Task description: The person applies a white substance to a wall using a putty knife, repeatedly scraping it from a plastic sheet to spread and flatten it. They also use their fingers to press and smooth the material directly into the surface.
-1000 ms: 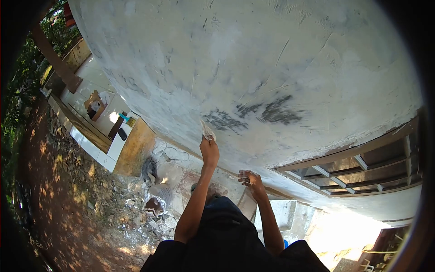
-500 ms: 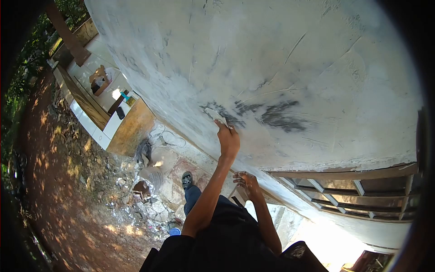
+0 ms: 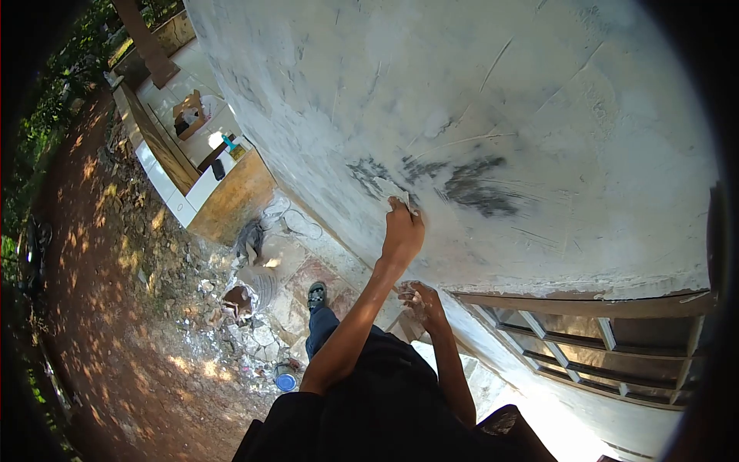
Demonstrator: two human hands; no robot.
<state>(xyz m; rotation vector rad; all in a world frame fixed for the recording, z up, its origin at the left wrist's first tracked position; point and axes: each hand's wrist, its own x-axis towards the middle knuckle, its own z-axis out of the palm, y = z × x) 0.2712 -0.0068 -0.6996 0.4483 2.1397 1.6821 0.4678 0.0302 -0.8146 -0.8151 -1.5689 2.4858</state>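
My left hand (image 3: 402,231) is raised against a rough grey-white plastered wall (image 3: 539,100). It presses a small pale sheet, like sandpaper (image 3: 387,189), onto the wall at the left end of some dark smeared patches (image 3: 473,189). My right hand (image 3: 419,302) is lower, with fingers spread and nothing in it. It rests near the wall just left of the top of a barred window frame (image 3: 585,339). My dark-clothed body fills the bottom middle, and my sandalled foot (image 3: 316,294) shows far below.
Broken rubble and sacks (image 3: 246,323) lie on the ground below, with a small blue round thing (image 3: 285,381). A white tiled ledge (image 3: 165,177) holds a cardboard box (image 3: 188,115) and small items. Reddish dirt ground spreads to the left.
My left hand has slid with the sheet along the wall to the right, onto the dark patches. My right hand has stayed near the window frame. The view has shifted.
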